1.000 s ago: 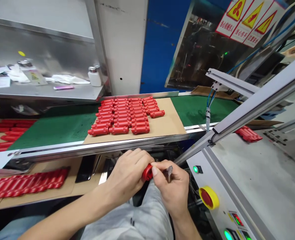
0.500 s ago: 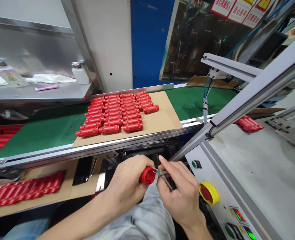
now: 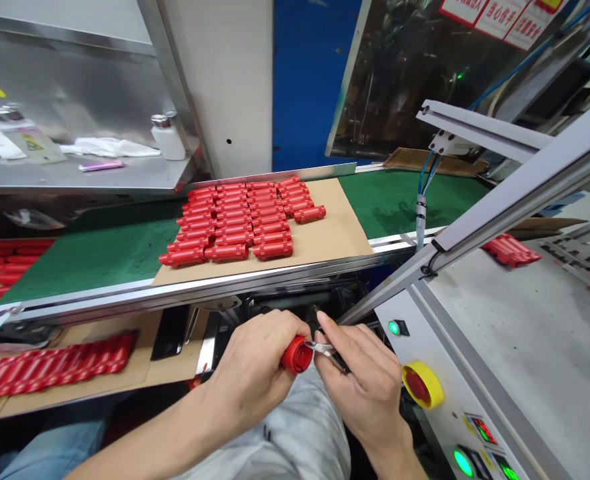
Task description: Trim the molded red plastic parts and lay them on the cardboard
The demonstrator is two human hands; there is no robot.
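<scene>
I see the left hand [image 3: 261,348] with fingers clamped on a red cylinder [image 3: 293,355] above the lap [image 3: 297,427], the right hand [image 3: 365,381] with its own on a metal tool [image 3: 321,347] at the rim. I judge it rim work, needing next a steady hold; beyond, red parts [image 3: 229,235] lie on cardboard [image 3: 345,230].

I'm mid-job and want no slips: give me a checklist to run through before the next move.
1. Hollow red plastic-looking cylinder gripped: ok, the left hand wraps it, open end showing.
2. Slim silver metal tool in hand: ok, held by the right hand, tip at the cylinder's rim.
3. Tip's exact contact: cannot tell, too small.
4. Red ribbed cylinders on the tan cardboard sheet aligned: not ok, one juts out rightward.
5. Round red button with yellow collar uncovered: ok.
</scene>
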